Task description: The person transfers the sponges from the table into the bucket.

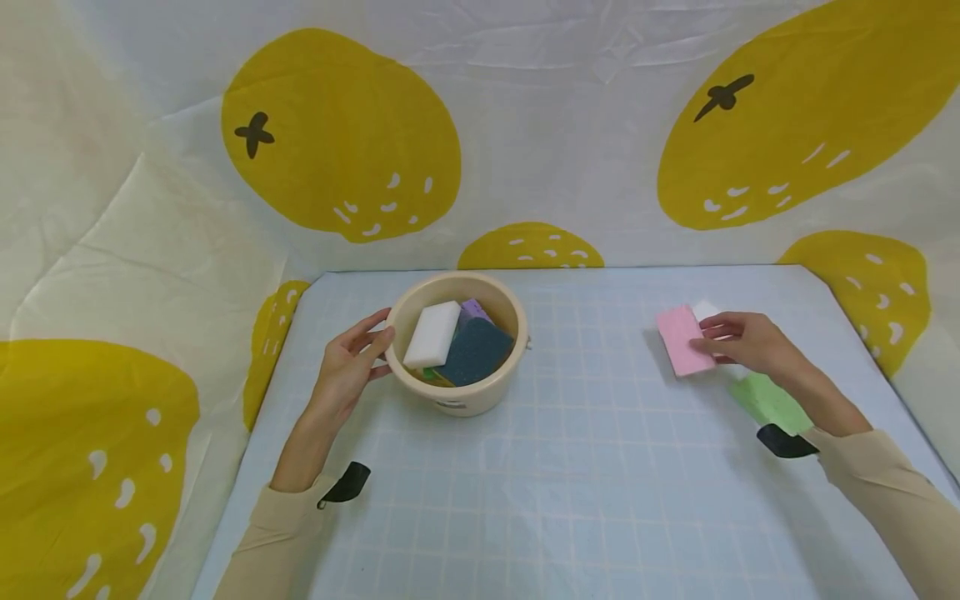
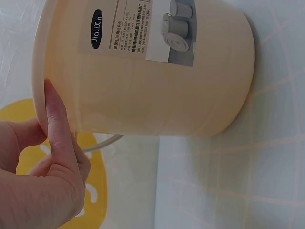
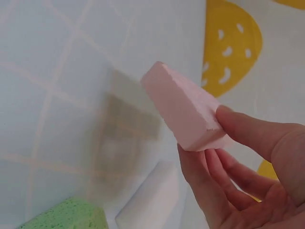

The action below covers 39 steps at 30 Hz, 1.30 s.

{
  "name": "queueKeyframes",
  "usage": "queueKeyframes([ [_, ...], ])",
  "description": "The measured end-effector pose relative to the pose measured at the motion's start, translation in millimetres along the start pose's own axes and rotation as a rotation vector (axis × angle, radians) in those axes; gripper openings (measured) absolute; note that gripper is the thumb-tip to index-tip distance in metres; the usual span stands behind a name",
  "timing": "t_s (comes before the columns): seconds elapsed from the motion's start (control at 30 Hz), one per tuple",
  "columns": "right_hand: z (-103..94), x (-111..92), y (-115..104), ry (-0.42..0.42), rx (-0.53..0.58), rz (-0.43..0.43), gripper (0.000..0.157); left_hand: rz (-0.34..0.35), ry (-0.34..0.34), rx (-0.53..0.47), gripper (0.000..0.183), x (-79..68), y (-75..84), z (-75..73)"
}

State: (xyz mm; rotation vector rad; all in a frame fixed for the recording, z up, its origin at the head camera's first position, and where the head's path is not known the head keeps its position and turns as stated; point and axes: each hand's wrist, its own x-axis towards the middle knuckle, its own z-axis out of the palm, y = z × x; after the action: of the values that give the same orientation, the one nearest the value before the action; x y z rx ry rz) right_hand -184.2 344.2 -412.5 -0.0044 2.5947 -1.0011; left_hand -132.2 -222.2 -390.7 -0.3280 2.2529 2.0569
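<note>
My left hand [image 1: 347, 367] pinches the rim of a cream plastic bucket [image 1: 470, 401] at its left side, thumb and fingers on either side of the edge in the left wrist view. Inside the bucket lie a white sponge [image 1: 432, 334], a dark blue-grey scouring pad [image 1: 476, 352] and a purple piece [image 1: 476, 311], with green and yellow bits partly hidden below. My right hand [image 1: 752, 342] pinches a pink sponge [image 3: 183, 107] between thumb and fingers, raised over the table with its shadow beneath. Under that hand are a green sponge [image 1: 771, 402] and a white sponge [image 3: 151, 200], partly covered.
A pale blue checked cloth [image 1: 570, 483] covers the table. White sheeting with yellow fruit prints [image 1: 341, 133] hangs behind and at the sides. The bucket bears a printed label [image 2: 138, 31], and its handle [image 2: 102, 143] hangs at the side.
</note>
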Motion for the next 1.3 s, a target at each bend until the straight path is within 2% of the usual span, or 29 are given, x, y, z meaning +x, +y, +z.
queueKeyframes([
  [0.27, -6.6, 0.2, -17.3, 0.02, 0.042, -0.008, 0.079, -0.003, 0.001, -0.001, 0.052, -0.8, 0.8, 0.0],
  [0.63, -15.8, -0.1, -47.5, 0.024, 0.018, -0.058, 0.071, -0.011, 0.009, 0.004, 0.054, -1.3, -0.2, -0.9],
  [0.97, -20.9, 4.8, -74.8, 0.031, 0.07, -0.084, 0.069, 0.0, 0.0, 0.0, 0.054, 0.5, 0.1, -1.0],
  [1.13, -24.1, 7.4, -88.8, 0.038, 0.06, -0.091, 0.072, -0.008, 0.002, -0.006, 0.054, 1.4, 0.9, -1.1],
  [1.3, -24.6, 9.9, -103.0, 0.039, 0.077, -0.113, 0.068, -0.013, 0.003, -0.004, 0.054, 1.6, 1.6, -0.6],
])
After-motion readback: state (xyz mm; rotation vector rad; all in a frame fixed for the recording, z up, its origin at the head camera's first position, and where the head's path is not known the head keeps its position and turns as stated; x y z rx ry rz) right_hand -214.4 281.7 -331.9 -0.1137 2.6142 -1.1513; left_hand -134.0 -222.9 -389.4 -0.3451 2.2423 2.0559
